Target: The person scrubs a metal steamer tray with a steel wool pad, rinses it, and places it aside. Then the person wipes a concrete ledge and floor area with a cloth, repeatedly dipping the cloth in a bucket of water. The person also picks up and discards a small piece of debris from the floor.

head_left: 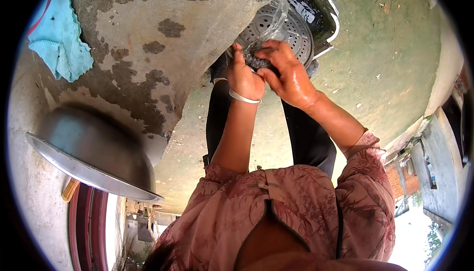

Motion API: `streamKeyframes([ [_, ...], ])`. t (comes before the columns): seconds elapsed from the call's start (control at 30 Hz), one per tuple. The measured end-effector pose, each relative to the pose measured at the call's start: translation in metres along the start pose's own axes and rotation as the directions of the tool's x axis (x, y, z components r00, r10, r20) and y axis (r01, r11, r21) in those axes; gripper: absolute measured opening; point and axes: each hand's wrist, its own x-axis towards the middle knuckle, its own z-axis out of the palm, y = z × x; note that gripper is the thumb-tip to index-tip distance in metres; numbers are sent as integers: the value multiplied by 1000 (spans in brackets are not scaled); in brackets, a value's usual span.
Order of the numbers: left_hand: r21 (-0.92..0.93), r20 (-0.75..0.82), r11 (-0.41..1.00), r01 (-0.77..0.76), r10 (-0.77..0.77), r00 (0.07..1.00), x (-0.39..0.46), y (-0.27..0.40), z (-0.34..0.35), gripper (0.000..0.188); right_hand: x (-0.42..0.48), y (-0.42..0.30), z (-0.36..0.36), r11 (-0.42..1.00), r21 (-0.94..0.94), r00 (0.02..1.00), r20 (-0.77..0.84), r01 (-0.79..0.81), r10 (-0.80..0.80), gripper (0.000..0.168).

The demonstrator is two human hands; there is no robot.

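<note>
A dark grey steel wool scrubber [255, 54] lies between my two hands, with clear water streaming over it. My right hand [287, 72], wet and shiny, curls its fingers on the scrubber. Palm turned up, my left hand [245, 74] is cupped against the scrubber's near left side; whether it grips the scrubber or an edge below cannot be made out. Just beyond my fingers is a round metal steamer tray [301, 35] full of holes, its near part hidden by my hands. The tray leans at a dark, water-filled basin or trough [320, 19] with a pale rim.
A stained concrete ledge [137, 8] runs along the left. On it lies a light blue cloth [61, 48]. A large metal basin [100, 145] stands tilted on its side against the wall at the lower left. Greenish concrete floor [389, 48] spreads to the right.
</note>
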Motion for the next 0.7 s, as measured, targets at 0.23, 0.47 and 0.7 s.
streamKeyframes([
  [0.23, -189, 372, 965, 185, -104, 922, 1, 6, 10, 54, 17, 79, -7, 930, -234, 930, -303, -284, 208, 26],
  [0.47, -60, 137, 992, 108, -99, 986, 5, -2, 0, 42, 53, 61, 10, 926, -337, 969, -231, -169, 92, 26],
  [0.7, 97, 139, 995, -33, 20, 990, -5, -2, -5, 42, 80, 49, 44, 973, 147, 981, 38, 181, -188, 23],
])
